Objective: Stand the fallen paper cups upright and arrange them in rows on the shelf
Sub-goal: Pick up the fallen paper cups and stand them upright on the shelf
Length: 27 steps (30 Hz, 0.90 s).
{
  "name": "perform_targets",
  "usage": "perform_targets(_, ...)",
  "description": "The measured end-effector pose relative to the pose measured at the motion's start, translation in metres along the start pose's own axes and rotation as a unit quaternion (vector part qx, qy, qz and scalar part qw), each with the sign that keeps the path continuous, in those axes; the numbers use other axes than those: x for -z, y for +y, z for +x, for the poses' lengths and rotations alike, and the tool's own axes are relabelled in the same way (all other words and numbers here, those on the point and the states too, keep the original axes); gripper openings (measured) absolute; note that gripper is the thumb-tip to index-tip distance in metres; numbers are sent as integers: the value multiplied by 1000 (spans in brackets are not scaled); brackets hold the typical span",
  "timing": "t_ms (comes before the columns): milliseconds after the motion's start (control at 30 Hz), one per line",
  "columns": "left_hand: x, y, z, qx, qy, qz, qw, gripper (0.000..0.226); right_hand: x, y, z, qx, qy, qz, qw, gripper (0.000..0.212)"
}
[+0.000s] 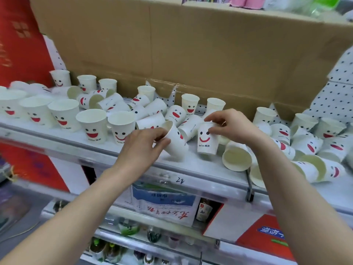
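Your left hand [142, 148] grips the tilted cup [176, 145], and your right hand [227, 124] pinches the upright cup [206, 142] by its rim. Stand both level, extending the near row [91, 127] rightward.

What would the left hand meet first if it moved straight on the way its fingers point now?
Probably the fallen cups piled just behind the tilted cup that the left hand grips; depth is unclear. The upright cup in the right hand stands beside that line.

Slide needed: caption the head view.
Left hand grips a tilted smiley cup; right hand holds an upright one on the shelf.
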State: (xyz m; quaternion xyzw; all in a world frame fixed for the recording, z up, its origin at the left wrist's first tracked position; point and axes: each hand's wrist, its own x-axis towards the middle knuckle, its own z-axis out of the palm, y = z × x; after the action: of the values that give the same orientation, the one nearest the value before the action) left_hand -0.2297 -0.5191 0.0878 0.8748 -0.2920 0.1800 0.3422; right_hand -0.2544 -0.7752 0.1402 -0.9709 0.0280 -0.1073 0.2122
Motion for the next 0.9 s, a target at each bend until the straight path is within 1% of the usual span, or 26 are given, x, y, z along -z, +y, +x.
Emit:
perform_targets(100,17,-11,8,-67,-12,90,994,15,1,-13,-8,39,34,9,999,13)
perform_targets(167,25,-18,15,-102,-38,116,987,16,-3,-21,-14,60,56,20,996,8)
perform_targets(300,31,-30,27,-125,-107,138,977,16,-18,-29,-22,108,51,-46,992,9)
perform_targets(367,32,-34,30,-132,-129,146,972,17,-27,-28,-23,110,40,-69,991,10)
perform_targets(500,30,-38,29,-159,-129,150,967,34,-37,-30,-27,103,29,-79,991,12)
perform_targets(600,26,-30,28,-185,-116,136,966,37,-38,-35,-29,107,36,-81,990,14)
perform_targets(667,20,-23,31,-177,-109,136,969,37,-39,-39,-29,106,40,-77,990,12)
perform_targets(767,18,-21,34,-161,-104,147,970,24,-41,-43,-30,104,48,-83,990,11)
perform_targets(900,27,-31,36,-136,-113,143,974,20,-43,-44,-32,107,58,-79,989,10)
